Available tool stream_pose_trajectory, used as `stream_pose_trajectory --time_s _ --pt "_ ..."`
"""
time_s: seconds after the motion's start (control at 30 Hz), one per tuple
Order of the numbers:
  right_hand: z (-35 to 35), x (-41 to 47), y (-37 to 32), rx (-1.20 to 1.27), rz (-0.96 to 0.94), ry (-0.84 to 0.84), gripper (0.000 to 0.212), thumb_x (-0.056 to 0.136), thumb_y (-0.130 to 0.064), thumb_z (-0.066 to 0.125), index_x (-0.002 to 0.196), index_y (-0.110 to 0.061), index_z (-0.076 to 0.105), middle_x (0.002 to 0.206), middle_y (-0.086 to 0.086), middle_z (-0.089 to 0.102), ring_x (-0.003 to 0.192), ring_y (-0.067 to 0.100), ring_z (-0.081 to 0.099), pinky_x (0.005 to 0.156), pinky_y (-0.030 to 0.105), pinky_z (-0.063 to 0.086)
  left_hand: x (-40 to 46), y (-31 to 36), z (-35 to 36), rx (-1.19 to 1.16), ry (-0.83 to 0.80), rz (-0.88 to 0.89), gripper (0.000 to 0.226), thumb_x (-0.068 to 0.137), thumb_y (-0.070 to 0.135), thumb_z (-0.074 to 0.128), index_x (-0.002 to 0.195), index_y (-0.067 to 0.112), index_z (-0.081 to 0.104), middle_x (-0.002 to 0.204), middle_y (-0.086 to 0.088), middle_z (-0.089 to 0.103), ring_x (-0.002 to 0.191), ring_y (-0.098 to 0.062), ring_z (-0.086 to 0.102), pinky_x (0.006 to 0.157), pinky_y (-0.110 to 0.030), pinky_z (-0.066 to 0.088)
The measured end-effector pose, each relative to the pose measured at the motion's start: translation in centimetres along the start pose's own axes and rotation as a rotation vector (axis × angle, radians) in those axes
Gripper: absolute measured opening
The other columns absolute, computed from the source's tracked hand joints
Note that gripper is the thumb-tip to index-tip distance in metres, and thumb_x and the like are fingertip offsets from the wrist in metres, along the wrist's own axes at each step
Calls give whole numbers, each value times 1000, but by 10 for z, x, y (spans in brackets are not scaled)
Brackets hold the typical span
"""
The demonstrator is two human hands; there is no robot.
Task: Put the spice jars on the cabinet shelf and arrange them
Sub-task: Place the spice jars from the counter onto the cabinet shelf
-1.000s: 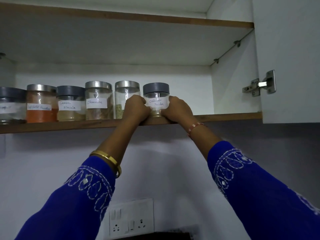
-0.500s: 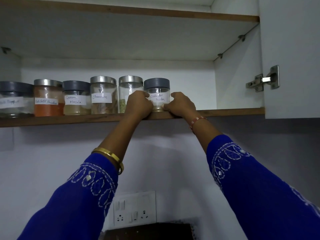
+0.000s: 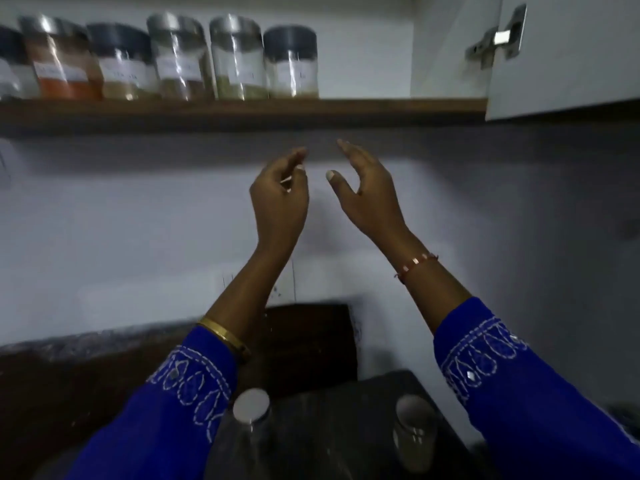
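Several labelled spice jars stand in a row on the wooden cabinet shelf (image 3: 381,107). The rightmost is a grey-lidded jar (image 3: 291,62); a steel-lidded jar (image 3: 237,58) stands to its left. Below the shelf, my left hand (image 3: 278,202) and my right hand (image 3: 367,192) hang in the air, palms facing each other, fingers relaxed, holding nothing. Two more jars stand on the dark counter below: a steel-lidded jar (image 3: 251,408) under my left forearm and another jar (image 3: 414,433) under my right forearm.
The white cabinet door (image 3: 568,53) stands open at the right, with its metal hinge (image 3: 497,38). A dark brown board (image 3: 311,344) leans against the white wall behind the counter (image 3: 332,420).
Both hands let go of the grey-lidded jar on the shelf and dropped below the shelf edge. The view tilted down, bringing the counter and two jars into sight.
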State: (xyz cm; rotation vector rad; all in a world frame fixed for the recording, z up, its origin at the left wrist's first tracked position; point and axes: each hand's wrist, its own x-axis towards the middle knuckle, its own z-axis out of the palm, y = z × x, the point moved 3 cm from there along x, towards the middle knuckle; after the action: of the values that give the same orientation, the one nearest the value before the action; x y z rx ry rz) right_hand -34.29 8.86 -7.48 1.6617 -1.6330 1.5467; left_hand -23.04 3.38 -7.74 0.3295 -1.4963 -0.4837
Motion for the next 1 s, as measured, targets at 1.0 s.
stream_pose_trajectory --time_s 1.0 --pt "14 -335 233 -216 877 -696 86 75 -30 74 145 -14 25 149 12 30 138 30 30 112 47 33 -364 -132 77 157 -570 -1015 21 94 5 44 103 7 62 92 7 53 80 -4 50 65 -8 37"
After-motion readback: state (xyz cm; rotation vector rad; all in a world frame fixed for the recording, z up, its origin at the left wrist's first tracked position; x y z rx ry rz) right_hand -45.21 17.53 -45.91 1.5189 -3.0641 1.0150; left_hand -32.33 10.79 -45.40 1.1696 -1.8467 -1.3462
